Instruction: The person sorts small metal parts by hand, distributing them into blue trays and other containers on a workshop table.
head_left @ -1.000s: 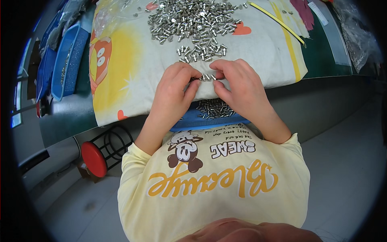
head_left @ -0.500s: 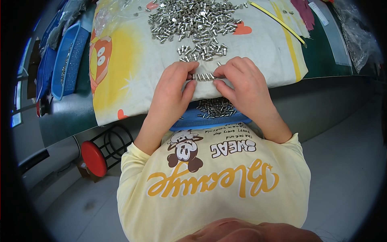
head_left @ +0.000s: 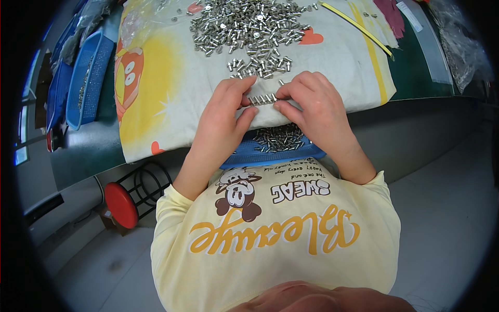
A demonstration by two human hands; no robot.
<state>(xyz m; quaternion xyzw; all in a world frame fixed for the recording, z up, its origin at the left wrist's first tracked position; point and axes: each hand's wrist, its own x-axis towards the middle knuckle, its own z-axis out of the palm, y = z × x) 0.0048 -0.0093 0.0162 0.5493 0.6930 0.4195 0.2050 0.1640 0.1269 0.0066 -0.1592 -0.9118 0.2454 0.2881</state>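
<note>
Since a second earlier, the left hand (head_left: 223,109) and the right hand (head_left: 314,106) had drawn slightly apart, and the row of fasteners (head_left: 263,99) between them showed more fully, its metal pieces side by side. The row was near the front edge of the desk (head_left: 93,151), over the pale printed cloth (head_left: 182,93). The right thumb and fingers were pinched on its right end; the left thumb and forefinger were spread around its left end, and whether they gripped it I could not tell. A small cluster (head_left: 260,66) of fasteners lay just beyond the hands, and the large pile (head_left: 249,26) spread toward the far edge. Below the front edge, a blue basket (head_left: 275,159) held more fasteners. A yellow strip (head_left: 358,30) lay toward the far right corner.
</note>
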